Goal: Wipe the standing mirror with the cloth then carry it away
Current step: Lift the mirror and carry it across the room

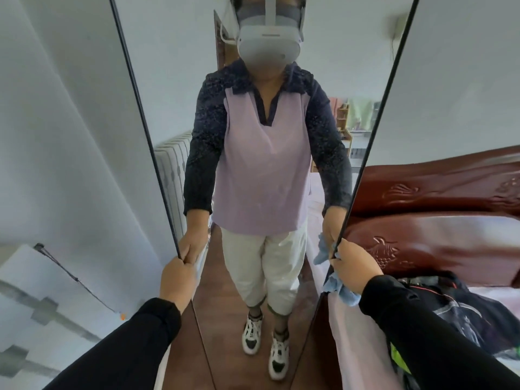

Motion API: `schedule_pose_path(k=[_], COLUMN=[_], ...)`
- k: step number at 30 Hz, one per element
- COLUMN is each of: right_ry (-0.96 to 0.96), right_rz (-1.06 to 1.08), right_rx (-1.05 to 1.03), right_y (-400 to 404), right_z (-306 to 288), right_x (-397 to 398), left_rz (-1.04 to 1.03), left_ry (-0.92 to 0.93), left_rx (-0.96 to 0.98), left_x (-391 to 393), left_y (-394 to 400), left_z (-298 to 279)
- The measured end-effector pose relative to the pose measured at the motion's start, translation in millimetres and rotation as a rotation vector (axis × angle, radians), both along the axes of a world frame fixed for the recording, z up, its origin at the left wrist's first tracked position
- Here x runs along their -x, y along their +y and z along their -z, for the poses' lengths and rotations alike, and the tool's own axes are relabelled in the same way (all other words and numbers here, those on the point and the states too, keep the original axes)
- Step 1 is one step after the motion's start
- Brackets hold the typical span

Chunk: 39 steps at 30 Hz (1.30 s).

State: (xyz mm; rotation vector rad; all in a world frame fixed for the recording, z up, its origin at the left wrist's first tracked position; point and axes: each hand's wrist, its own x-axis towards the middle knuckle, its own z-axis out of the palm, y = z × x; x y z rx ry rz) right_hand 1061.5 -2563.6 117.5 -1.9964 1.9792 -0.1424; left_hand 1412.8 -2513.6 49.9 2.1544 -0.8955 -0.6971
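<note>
2 black sleeves reach forward from the bottom corners, the left sleeve (118,344) and the right sleeve (439,333), each ending in a hand at the frame of the standing mirror (264,170). The left hand (176,278) curls around the mirror's thin black left edge, fingers wrapped onto the glass side. The right hand (355,267) grips the right edge, and the blue cloth (342,291) is bunched in that same grip, hanging below the fingers against the frame. The mirror stands upright between the 2 hands, filling the middle of the view and reflecting the person in a lilac top, pale trousers and white trainers. Just beyond the right hand is a carved dark wooden headboard (439,209), with dark clothing (461,313) heaped on the bed under the right sleeve. Beyond the left hand is a pale wall (62,136).
</note>
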Motion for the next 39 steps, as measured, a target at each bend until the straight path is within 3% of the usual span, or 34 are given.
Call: schedule_pose_path(k=[22,39], right_ry=[0.026,0.006], right_rz=[-0.024,-0.028], right_rx=[-0.149,-0.123], right_y=[-116.6,-189.9], right_z=[36.5,53.8], right_x=[11.2,0.2], left_rz=[0.017,0.000], left_ry=[-0.037,-0.047], left_rx=[-0.092,-0.183], left_x=[4.8,-3.6], left_y=[-106.1,-185.9], left_z=[44.5,63.6])
